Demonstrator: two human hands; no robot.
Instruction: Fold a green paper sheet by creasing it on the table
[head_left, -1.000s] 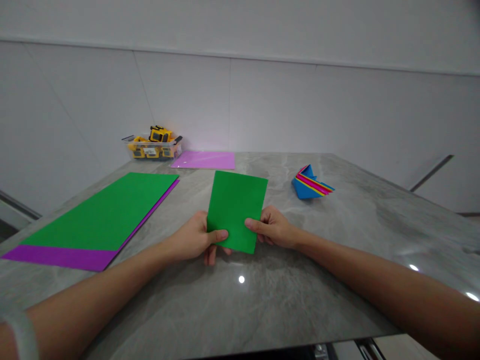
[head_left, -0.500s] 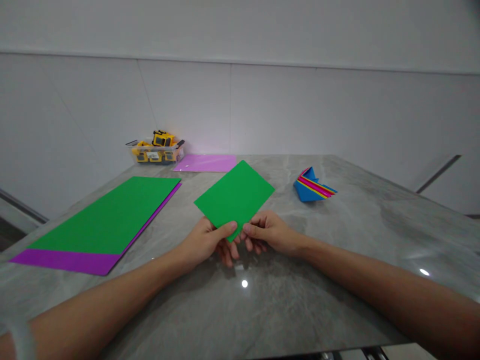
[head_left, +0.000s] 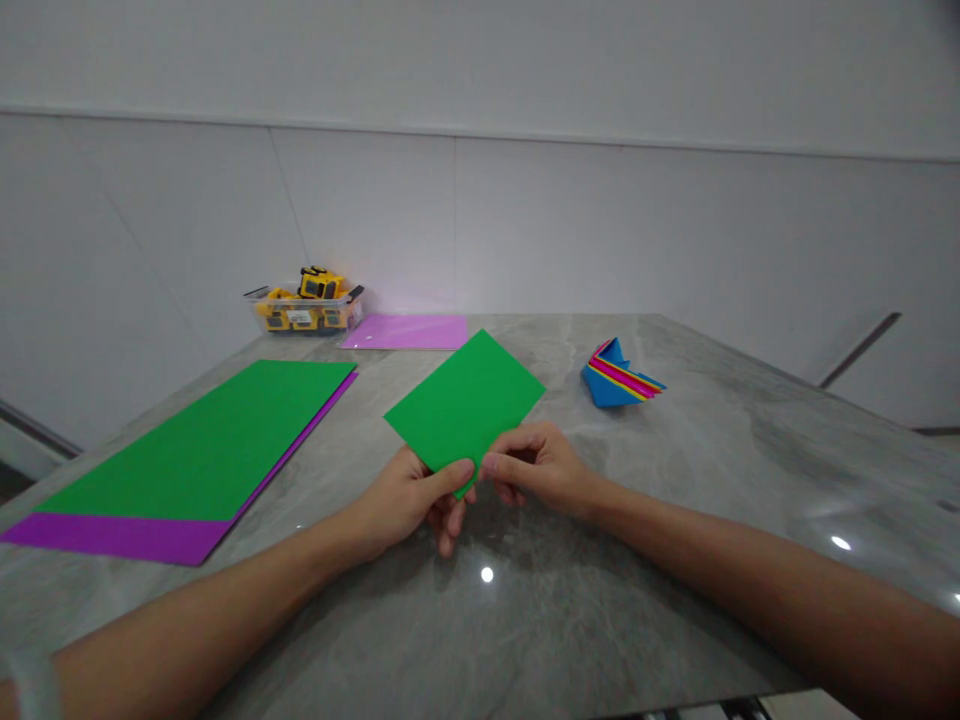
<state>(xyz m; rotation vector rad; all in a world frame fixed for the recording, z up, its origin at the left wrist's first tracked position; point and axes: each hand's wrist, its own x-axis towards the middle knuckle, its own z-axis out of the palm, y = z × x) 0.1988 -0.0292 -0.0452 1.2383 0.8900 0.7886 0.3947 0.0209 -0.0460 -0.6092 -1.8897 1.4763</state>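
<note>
A green sheet of paper (head_left: 469,400), four-cornered and probably folded, is held up above the table with one corner toward me. My left hand (head_left: 416,490) grips it near that lower corner, thumb on top and fingers underneath. My right hand (head_left: 536,465) pinches the lower right edge between thumb and index finger, close beside the left thumb. The other fingers of the right hand are curled. Whether the paper has several layers at the pinched edge is too small to tell.
Left on the grey marbled table (head_left: 585,620) lie larger green sheets (head_left: 202,440) over purple paper (head_left: 120,537). A folded blue paper piece with coloured stripes (head_left: 619,385) sits right. Behind are a pink sheet (head_left: 405,331) and a clear bin (head_left: 304,312) of yellow toy vehicles.
My right index finger has closed down onto the paper's lower right edge beside the thumb. The left hand keeps its grip. The whole view has shifted slightly.
</note>
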